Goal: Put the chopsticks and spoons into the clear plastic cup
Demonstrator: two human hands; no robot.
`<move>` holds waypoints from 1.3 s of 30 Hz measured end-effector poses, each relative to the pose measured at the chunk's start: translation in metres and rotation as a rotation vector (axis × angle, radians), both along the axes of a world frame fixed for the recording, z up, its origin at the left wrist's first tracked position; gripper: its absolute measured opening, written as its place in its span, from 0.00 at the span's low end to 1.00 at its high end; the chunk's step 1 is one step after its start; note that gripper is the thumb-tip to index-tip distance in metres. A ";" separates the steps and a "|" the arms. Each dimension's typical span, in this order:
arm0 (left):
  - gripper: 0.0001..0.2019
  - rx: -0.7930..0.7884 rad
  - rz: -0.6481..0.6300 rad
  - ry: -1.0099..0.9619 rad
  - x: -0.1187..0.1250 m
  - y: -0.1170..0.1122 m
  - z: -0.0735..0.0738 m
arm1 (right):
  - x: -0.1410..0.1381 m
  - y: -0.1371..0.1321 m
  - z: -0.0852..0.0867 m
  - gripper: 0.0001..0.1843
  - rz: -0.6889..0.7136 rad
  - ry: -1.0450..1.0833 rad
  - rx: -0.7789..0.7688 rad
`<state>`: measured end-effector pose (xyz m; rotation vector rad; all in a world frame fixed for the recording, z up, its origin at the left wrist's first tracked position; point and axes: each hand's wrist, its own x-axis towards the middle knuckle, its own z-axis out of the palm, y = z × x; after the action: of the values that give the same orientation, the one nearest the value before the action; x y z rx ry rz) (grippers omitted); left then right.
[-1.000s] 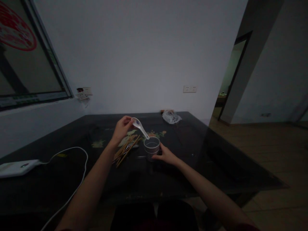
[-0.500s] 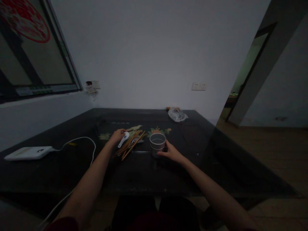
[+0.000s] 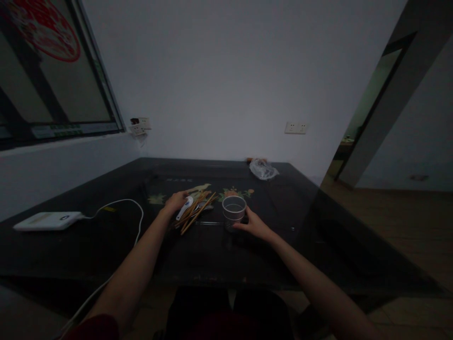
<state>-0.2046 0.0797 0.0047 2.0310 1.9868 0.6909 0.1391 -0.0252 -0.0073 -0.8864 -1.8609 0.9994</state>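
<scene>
My left hand (image 3: 176, 201) has its fingers closed at the bowl end of a white soup spoon (image 3: 184, 208) with a blue mark; the fingertips are partly hidden. The spoon lies slanted against the left side of a loose pile of wooden chopsticks (image 3: 194, 216). Among the chopsticks shows a shiny metal spoon (image 3: 205, 206), partly covered. To the right of the pile, a clear, ribbed cup (image 3: 234, 213) stands upright on the dark table. My right hand (image 3: 255, 225) wraps round its right side, thumb in front.
A white power bank (image 3: 47, 221) with a white cable (image 3: 141, 219) lies at the left of the dark glossy table (image 3: 283, 264). A crumpled clear plastic bag (image 3: 263, 170) sits by the back wall. Flower and bird pictures decorate the tabletop.
The white spoon has shifted slightly down towards the chopsticks with my left hand. My right hand stays round the cup. The whole view has shifted a little.
</scene>
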 end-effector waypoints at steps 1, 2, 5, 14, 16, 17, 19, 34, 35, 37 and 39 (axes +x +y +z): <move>0.13 -0.020 0.018 0.048 0.000 0.000 0.000 | 0.000 0.000 0.000 0.47 0.000 0.001 -0.003; 0.14 -0.043 0.037 0.101 0.000 -0.001 0.000 | 0.000 -0.001 0.000 0.46 -0.001 0.002 -0.004; 0.16 -0.090 0.079 0.197 0.000 -0.001 0.002 | 0.000 -0.001 0.001 0.47 -0.003 0.005 -0.001; 0.15 -0.109 0.109 0.250 0.000 -0.006 0.009 | 0.000 0.001 -0.001 0.47 -0.024 -0.010 0.031; 0.14 -0.033 0.102 0.263 0.003 -0.009 0.014 | 0.000 0.001 -0.001 0.48 -0.014 0.003 0.013; 0.13 0.037 0.084 0.256 0.006 -0.010 0.017 | 0.000 0.001 -0.002 0.48 -0.008 0.011 0.003; 0.13 0.198 0.021 0.186 0.018 -0.013 0.025 | -0.001 0.001 -0.003 0.48 -0.001 0.023 -0.004; 0.37 -0.272 -0.857 -0.345 0.110 -0.069 0.028 | 0.003 0.001 -0.002 0.52 0.023 -0.033 0.011; 0.38 -0.258 -0.852 -0.368 0.114 -0.070 0.024 | 0.002 0.001 -0.002 0.51 0.018 -0.037 0.013; 0.40 -0.217 -0.845 -0.428 0.122 -0.073 0.017 | 0.002 0.002 -0.004 0.51 0.013 -0.038 0.014; 0.42 -0.181 -0.838 -0.492 0.129 -0.076 0.009 | 0.002 0.003 -0.005 0.50 0.010 -0.035 0.019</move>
<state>-0.0753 0.0040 0.0140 2.0512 0.7848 0.6736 0.1412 -0.0224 -0.0124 -0.8891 -1.9030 0.9762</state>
